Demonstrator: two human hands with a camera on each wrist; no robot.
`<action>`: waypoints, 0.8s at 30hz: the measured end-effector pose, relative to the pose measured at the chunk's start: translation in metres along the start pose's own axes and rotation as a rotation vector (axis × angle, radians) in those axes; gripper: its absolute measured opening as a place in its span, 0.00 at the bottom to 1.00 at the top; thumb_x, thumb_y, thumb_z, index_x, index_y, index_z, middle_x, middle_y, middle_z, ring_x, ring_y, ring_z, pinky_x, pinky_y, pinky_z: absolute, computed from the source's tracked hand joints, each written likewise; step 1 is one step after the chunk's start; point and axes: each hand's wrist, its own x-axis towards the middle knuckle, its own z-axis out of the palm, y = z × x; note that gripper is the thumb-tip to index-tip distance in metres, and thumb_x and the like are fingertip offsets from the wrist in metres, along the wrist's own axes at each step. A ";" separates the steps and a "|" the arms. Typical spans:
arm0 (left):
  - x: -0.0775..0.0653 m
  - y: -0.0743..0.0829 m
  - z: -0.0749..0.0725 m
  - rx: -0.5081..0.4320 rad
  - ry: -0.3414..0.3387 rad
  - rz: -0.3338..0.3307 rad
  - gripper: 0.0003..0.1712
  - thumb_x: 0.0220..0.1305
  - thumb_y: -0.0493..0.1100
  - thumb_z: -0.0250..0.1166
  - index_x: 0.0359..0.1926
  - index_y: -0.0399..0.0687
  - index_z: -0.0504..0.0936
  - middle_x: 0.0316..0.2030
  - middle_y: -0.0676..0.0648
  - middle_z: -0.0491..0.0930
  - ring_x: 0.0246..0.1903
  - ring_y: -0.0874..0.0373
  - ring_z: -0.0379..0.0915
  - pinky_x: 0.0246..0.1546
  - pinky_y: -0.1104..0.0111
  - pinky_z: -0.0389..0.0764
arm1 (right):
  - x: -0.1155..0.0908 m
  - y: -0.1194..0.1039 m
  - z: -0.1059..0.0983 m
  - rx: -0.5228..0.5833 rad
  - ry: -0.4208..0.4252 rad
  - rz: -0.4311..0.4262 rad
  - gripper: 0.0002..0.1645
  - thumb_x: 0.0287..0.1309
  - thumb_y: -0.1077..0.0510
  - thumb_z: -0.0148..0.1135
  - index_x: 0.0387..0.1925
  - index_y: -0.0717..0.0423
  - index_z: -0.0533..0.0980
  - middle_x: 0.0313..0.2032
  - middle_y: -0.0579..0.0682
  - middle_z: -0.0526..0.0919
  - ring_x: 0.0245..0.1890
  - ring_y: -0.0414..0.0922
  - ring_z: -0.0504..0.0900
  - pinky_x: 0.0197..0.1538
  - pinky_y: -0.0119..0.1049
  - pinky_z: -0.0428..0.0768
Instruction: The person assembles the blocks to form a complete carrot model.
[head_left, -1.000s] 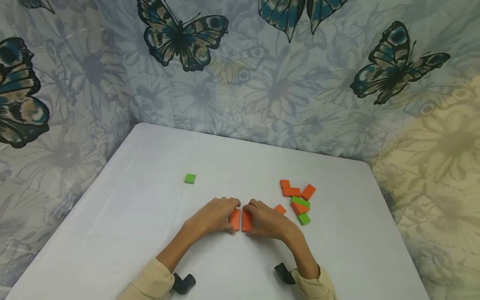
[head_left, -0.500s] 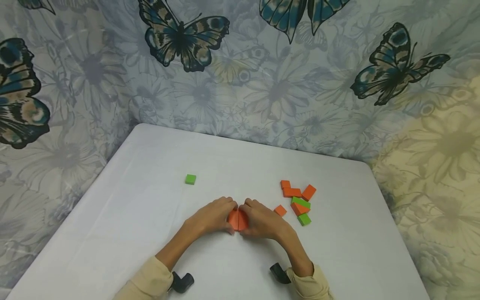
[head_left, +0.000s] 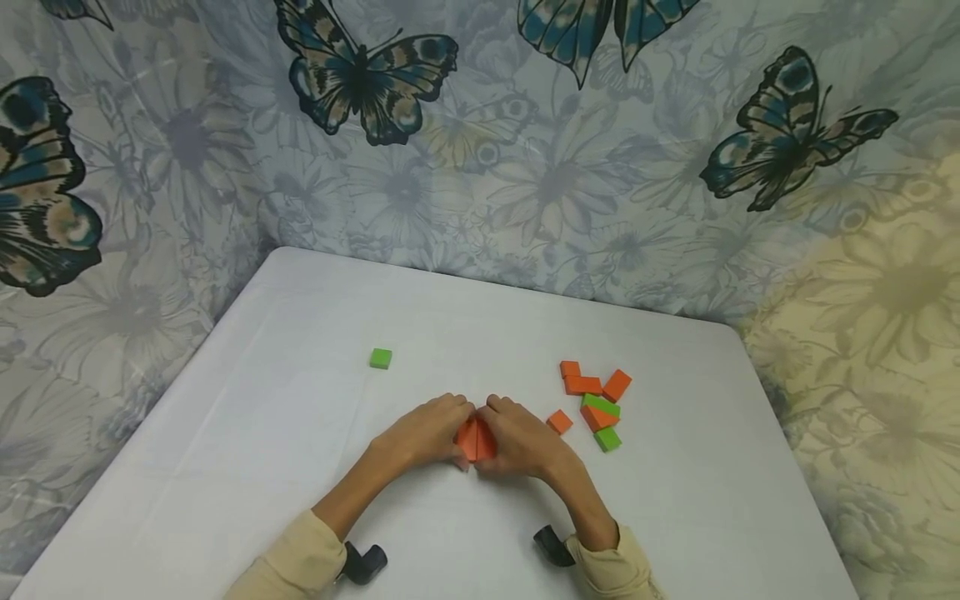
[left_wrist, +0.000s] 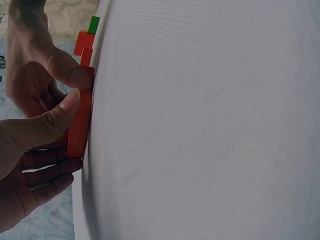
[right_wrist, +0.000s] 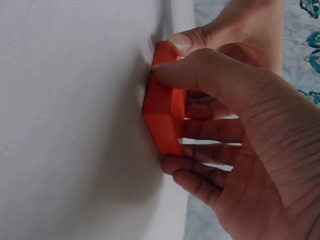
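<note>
Two orange blocks stand side by side on the white table, touching along a straight seam. My left hand (head_left: pixel 431 432) grips the left orange block (head_left: pixel 468 442) between thumb and fingers. On the other side, my right hand (head_left: pixel 522 440) holds the right orange block (head_left: pixel 485 443) the same way. In the left wrist view both thumbs press the near face of an orange block (left_wrist: pixel 80 122). Slanted sides show on an orange block (right_wrist: pixel 162 107) in the right wrist view. The fingers cover the blocks' outer edges, so their full outlines are hidden.
Right of the hands lies a group of orange and green blocks, among them a green block (head_left: pixel 607 438) and an orange block (head_left: pixel 617 384). A lone orange block (head_left: pixel 559 422) sits close to my right hand. Farther back left is a green block (head_left: pixel 380 358) on the white table (head_left: pixel 315 317).
My right hand has moved left with its orange block, closing the narrow gap between the two blocks. The left hand has hardly moved. The other blocks stay where they were.
</note>
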 end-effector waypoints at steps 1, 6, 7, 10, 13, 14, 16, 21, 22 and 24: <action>0.000 0.000 0.000 0.001 0.000 0.003 0.33 0.47 0.50 0.86 0.51 0.43 0.82 0.41 0.52 0.81 0.40 0.60 0.72 0.44 0.70 0.80 | 0.000 0.000 0.000 -0.004 0.005 0.002 0.34 0.49 0.48 0.80 0.55 0.59 0.80 0.39 0.46 0.77 0.39 0.40 0.73 0.42 0.29 0.77; 0.000 0.000 0.000 -0.003 -0.011 0.007 0.35 0.48 0.51 0.85 0.54 0.43 0.82 0.44 0.52 0.81 0.45 0.59 0.75 0.49 0.68 0.82 | -0.002 0.000 0.000 0.000 -0.011 0.018 0.36 0.49 0.47 0.80 0.57 0.60 0.80 0.41 0.47 0.78 0.40 0.41 0.74 0.43 0.30 0.78; 0.000 0.000 0.000 -0.002 -0.016 0.007 0.35 0.48 0.51 0.85 0.55 0.43 0.81 0.45 0.51 0.81 0.45 0.58 0.75 0.50 0.67 0.82 | -0.002 0.000 -0.001 0.008 -0.025 0.027 0.36 0.50 0.46 0.80 0.57 0.60 0.79 0.42 0.48 0.78 0.41 0.41 0.74 0.44 0.31 0.80; -0.001 -0.002 -0.003 0.032 -0.030 0.012 0.37 0.49 0.54 0.84 0.57 0.45 0.81 0.49 0.51 0.82 0.49 0.56 0.77 0.55 0.63 0.83 | -0.006 0.005 -0.008 0.058 -0.063 0.084 0.39 0.52 0.44 0.80 0.60 0.60 0.78 0.48 0.50 0.79 0.45 0.43 0.77 0.51 0.38 0.84; -0.002 -0.003 -0.009 0.096 -0.035 0.035 0.40 0.51 0.58 0.82 0.61 0.45 0.80 0.54 0.49 0.81 0.53 0.53 0.77 0.59 0.60 0.82 | -0.015 0.016 -0.021 0.133 -0.032 0.180 0.38 0.56 0.44 0.78 0.62 0.60 0.77 0.53 0.54 0.80 0.51 0.48 0.80 0.56 0.46 0.86; -0.003 -0.003 -0.011 0.117 -0.034 0.050 0.41 0.51 0.59 0.82 0.62 0.45 0.80 0.56 0.49 0.81 0.55 0.52 0.77 0.61 0.58 0.81 | -0.019 0.021 -0.027 0.161 0.000 0.215 0.36 0.59 0.46 0.76 0.62 0.61 0.77 0.54 0.55 0.80 0.52 0.50 0.81 0.56 0.48 0.86; -0.005 -0.003 -0.016 0.148 -0.041 0.082 0.41 0.53 0.59 0.81 0.63 0.46 0.80 0.58 0.48 0.81 0.58 0.51 0.76 0.65 0.57 0.79 | -0.029 0.036 -0.040 0.190 0.105 0.273 0.30 0.63 0.51 0.73 0.61 0.63 0.77 0.55 0.58 0.81 0.53 0.54 0.82 0.55 0.50 0.87; -0.005 0.004 -0.019 0.206 -0.111 0.188 0.32 0.57 0.58 0.79 0.59 0.51 0.86 0.62 0.51 0.82 0.65 0.53 0.75 0.68 0.57 0.77 | -0.059 0.080 -0.068 0.129 0.304 0.442 0.20 0.70 0.62 0.62 0.58 0.72 0.77 0.54 0.67 0.80 0.54 0.62 0.80 0.57 0.59 0.83; -0.004 0.005 -0.019 0.219 -0.130 0.203 0.31 0.58 0.58 0.78 0.59 0.52 0.86 0.63 0.52 0.82 0.66 0.54 0.75 0.68 0.57 0.76 | -0.065 0.089 -0.071 0.112 0.312 0.475 0.20 0.71 0.64 0.59 0.58 0.74 0.77 0.55 0.69 0.80 0.55 0.64 0.79 0.59 0.61 0.82; -0.004 0.006 -0.017 0.240 -0.151 0.228 0.29 0.58 0.58 0.78 0.57 0.52 0.87 0.62 0.53 0.82 0.66 0.55 0.75 0.67 0.59 0.77 | -0.074 0.106 -0.073 0.090 0.308 0.512 0.20 0.71 0.66 0.56 0.58 0.76 0.76 0.56 0.72 0.78 0.56 0.68 0.78 0.60 0.64 0.81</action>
